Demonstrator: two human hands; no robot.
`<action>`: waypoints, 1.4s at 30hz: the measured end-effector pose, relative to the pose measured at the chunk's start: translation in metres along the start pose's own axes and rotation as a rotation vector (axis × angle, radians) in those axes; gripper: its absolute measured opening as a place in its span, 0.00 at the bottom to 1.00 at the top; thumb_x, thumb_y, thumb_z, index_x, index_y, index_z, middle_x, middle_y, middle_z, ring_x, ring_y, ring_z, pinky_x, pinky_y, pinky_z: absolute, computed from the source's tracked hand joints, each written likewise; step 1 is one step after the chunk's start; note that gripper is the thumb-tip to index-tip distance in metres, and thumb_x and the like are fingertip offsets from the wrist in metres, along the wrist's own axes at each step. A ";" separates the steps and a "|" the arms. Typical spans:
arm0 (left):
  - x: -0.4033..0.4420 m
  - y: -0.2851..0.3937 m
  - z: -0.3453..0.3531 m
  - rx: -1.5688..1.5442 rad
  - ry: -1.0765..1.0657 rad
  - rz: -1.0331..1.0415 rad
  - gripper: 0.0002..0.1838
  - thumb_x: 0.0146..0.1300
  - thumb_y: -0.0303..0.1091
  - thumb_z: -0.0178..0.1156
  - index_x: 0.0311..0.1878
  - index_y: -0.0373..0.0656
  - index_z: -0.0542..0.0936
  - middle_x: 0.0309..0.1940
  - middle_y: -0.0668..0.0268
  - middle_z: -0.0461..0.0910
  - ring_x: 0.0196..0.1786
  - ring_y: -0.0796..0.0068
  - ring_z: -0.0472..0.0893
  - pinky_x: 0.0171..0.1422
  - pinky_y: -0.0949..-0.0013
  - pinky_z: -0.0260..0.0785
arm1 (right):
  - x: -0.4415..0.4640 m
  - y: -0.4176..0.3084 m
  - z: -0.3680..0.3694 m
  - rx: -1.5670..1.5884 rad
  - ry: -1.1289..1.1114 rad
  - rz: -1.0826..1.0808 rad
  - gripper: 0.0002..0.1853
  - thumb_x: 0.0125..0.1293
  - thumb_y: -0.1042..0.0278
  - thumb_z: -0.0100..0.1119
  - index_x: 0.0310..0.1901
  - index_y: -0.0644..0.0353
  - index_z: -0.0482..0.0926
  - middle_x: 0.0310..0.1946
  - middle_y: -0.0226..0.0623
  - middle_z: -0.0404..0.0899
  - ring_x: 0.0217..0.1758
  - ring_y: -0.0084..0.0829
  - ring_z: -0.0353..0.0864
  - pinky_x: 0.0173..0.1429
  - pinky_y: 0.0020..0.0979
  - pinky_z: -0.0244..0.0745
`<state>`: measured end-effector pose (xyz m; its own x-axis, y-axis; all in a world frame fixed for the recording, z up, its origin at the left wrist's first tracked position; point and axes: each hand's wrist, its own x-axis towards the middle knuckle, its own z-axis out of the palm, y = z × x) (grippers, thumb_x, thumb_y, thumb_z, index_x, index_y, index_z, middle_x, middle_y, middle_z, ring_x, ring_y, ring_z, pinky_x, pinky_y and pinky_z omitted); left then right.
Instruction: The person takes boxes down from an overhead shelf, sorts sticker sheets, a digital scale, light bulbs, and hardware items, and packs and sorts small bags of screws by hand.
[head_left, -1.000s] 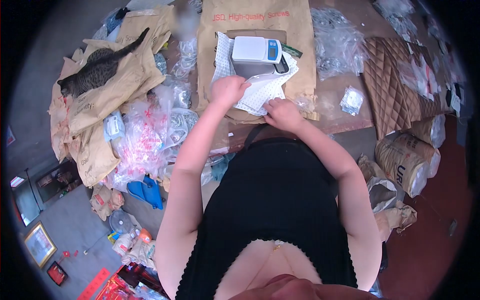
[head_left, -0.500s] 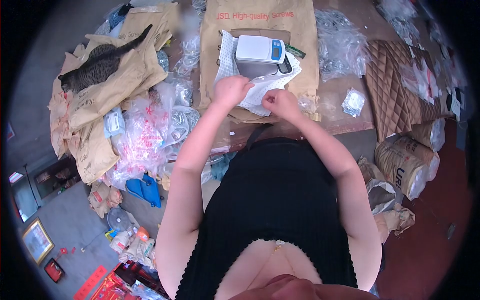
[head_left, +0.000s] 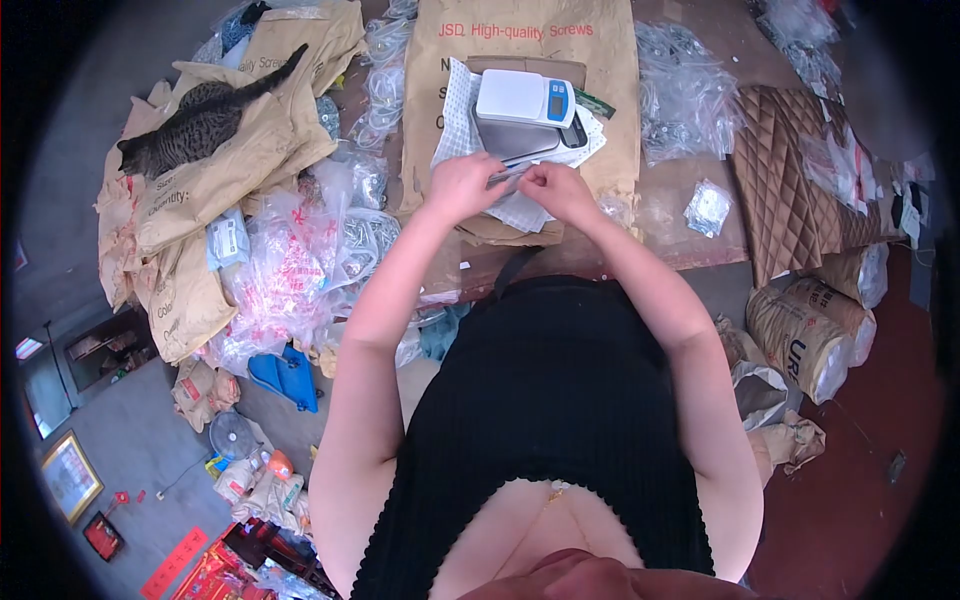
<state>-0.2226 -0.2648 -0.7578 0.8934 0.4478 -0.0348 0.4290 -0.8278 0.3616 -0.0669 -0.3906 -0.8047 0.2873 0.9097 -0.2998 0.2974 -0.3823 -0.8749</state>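
Observation:
My left hand [head_left: 466, 186] is closed on the near edge of a thin clear plastic bag [head_left: 512, 176], just below the scale. Close beside it, my right hand [head_left: 560, 190] pinches the same plastic, its fingers curled. A white digital scale [head_left: 513, 97] with a blue-edged display sits on top of a grey metal surface [head_left: 515, 137]. Under these lies dotted white paper [head_left: 458, 122], which spreads out to both sides and below my hands. All of it rests on a large brown paper sack [head_left: 425, 60] with red printing.
A cat [head_left: 195, 135] lies on brown sacks [head_left: 265, 150] at the left. Clear plastic bags [head_left: 285, 270] are heaped near them. More bagged hardware [head_left: 685, 95], a small silver packet [head_left: 707, 208] and a brown quilted cloth [head_left: 785, 180] lie at the right.
My right hand has moved up and left from the paper's lower edge to the plastic beside my left hand. The view has shifted slightly.

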 end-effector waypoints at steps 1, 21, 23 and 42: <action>-0.001 0.000 -0.003 0.000 0.000 0.000 0.12 0.54 0.45 0.65 0.37 0.49 0.84 0.34 0.64 0.82 0.37 0.58 0.83 0.40 0.55 0.75 | 0.002 -0.001 0.001 0.022 0.002 -0.002 0.13 0.58 0.55 0.63 0.35 0.56 0.85 0.31 0.38 0.85 0.36 0.36 0.85 0.42 0.36 0.77; 0.007 -0.006 -0.004 0.057 0.027 -0.055 0.11 0.58 0.44 0.63 0.32 0.48 0.83 0.31 0.64 0.81 0.34 0.56 0.82 0.36 0.55 0.73 | -0.031 -0.012 0.011 -0.441 -0.092 -0.434 0.16 0.65 0.63 0.57 0.53 0.55 0.78 0.54 0.42 0.78 0.52 0.42 0.80 0.53 0.41 0.76; 0.011 -0.010 -0.003 0.062 0.014 -0.050 0.10 0.58 0.44 0.63 0.32 0.48 0.84 0.31 0.64 0.81 0.34 0.56 0.82 0.36 0.55 0.73 | -0.029 0.007 0.026 -0.575 -0.054 -0.716 0.21 0.67 0.60 0.56 0.60 0.54 0.75 0.63 0.38 0.72 0.66 0.42 0.71 0.66 0.44 0.68; 0.033 -0.007 -0.021 0.099 -0.108 -0.115 0.11 0.57 0.45 0.64 0.35 0.48 0.86 0.33 0.62 0.83 0.39 0.57 0.82 0.40 0.54 0.73 | -0.018 -0.008 0.037 -0.853 -0.199 -0.520 0.25 0.60 0.61 0.60 0.60 0.50 0.74 0.48 0.31 0.75 0.54 0.34 0.74 0.57 0.41 0.70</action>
<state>-0.1987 -0.2368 -0.7425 0.8446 0.5068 -0.1727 0.5354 -0.8049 0.2559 -0.1081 -0.3978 -0.8065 -0.1965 0.9768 -0.0858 0.9146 0.1510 -0.3750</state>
